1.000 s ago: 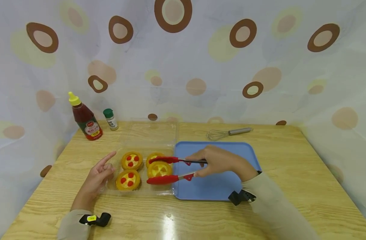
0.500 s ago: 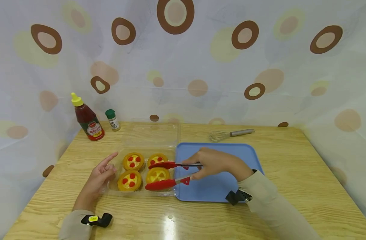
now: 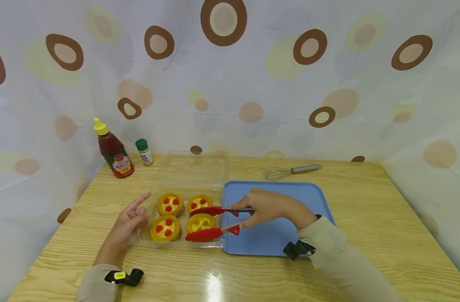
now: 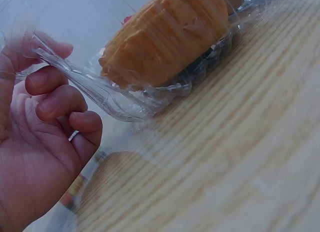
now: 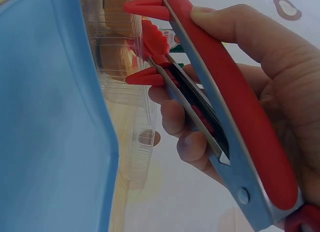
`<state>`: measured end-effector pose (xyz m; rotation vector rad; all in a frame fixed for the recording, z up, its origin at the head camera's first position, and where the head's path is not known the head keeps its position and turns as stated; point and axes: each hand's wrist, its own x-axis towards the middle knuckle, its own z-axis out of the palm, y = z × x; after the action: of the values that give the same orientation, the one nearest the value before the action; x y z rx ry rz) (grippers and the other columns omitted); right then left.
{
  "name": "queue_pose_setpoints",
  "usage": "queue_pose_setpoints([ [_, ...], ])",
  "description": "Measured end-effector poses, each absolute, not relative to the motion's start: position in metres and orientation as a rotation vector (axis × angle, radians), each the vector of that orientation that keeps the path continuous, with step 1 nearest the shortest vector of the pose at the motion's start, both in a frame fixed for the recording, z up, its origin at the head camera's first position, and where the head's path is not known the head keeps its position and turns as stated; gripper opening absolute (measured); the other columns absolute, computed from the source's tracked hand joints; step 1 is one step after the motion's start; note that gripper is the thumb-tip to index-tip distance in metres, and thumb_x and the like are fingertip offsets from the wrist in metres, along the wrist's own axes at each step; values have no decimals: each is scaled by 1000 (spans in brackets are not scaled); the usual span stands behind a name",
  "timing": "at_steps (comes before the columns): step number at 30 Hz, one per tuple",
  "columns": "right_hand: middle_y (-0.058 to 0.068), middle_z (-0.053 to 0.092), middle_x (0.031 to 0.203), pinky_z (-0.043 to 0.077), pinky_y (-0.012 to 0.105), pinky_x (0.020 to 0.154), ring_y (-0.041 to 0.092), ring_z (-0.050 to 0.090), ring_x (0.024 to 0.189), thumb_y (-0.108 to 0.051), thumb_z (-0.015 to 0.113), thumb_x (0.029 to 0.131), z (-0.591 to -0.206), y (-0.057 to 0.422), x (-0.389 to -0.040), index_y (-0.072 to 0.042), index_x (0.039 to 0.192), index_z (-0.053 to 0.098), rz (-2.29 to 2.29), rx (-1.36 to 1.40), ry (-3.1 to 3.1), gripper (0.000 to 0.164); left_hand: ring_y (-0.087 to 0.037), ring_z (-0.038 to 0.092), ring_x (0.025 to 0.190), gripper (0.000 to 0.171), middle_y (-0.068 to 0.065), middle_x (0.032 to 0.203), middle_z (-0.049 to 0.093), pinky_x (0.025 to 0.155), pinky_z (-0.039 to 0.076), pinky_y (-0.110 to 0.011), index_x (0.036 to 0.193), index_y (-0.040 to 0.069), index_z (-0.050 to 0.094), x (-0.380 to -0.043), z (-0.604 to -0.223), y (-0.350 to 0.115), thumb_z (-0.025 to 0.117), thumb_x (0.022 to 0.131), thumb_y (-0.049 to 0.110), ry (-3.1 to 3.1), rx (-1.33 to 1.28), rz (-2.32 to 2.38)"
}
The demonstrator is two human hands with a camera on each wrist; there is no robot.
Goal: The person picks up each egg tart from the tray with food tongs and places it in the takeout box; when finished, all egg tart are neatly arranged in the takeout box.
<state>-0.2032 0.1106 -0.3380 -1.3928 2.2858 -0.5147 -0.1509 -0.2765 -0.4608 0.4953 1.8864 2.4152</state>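
Note:
In the head view my right hand (image 3: 268,205) grips red-and-metal tongs (image 5: 240,107) by their arms. The tong heads stand on the near and far sides of a yellow-topped tart (image 3: 202,222), at the front right of a clear plastic container (image 3: 192,171). Three tarts with red dots share the container, among them one (image 3: 170,204) at back left. With its fingers curled at the container's left rim (image 4: 107,110), my left hand (image 3: 125,222) holds that edge. The near tong head hides part of the yellow-topped tart; whether both heads touch it I cannot tell.
A blue tray (image 3: 301,199) lies against the container's right side, under my right hand. Behind it is a whisk (image 3: 292,171). A sauce bottle (image 3: 116,155) and a green-capped shaker (image 3: 144,153) stand at back left. A patterned curtain (image 3: 252,84) closes off the back.
The yellow-topped tart and the tongs have come down and slightly nearer, baring the back-right tart's red dots. The left hand keeps its place at the container. The head view has shifted slightly.

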Motion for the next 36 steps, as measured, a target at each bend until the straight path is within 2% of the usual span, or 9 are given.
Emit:
queue_pose_setpoints([
  [13, -5, 49, 58, 27, 18, 47, 2, 25, 45, -24, 71, 84, -340, 114, -209, 0, 128, 58, -535, -1364, 2282, 51, -17, 28, 59, 54, 0, 67, 34, 56, 22, -31, 138, 17, 44, -151, -462, -275, 42, 93, -13, 1901, 476, 2405],
  [21, -5, 54, 63, 28, 17, 47, 2, 28, 47, -24, 72, 84, -338, 114, -210, -1, 127, 58, -542, -1378, 2267, 51, -17, 26, 59, 51, -1, 66, 31, 58, 21, -33, 138, 15, 41, -150, -460, -276, 44, 94, -9, 1963, 378, 2361],
  [29, -4, 54, 60, 30, 17, 46, 1, 31, 45, -24, 71, 84, -341, 116, -211, -1, 128, 57, -561, -1369, 2261, 52, -20, 28, 61, 51, -1, 67, 33, 55, 28, -27, 142, 11, 37, -151, -458, -277, 45, 95, -7, 1977, 376, 2334],
  [36, -7, 61, 69, 33, 17, 48, 1, 34, 48, -25, 71, 84, -340, 116, -211, -1, 128, 58, -562, -1352, 2267, 52, -19, 28, 61, 52, -1, 68, 32, 56, 26, -28, 144, 10, 35, -151, -458, -277, 44, 95, -6, 1954, 348, 2333],
])
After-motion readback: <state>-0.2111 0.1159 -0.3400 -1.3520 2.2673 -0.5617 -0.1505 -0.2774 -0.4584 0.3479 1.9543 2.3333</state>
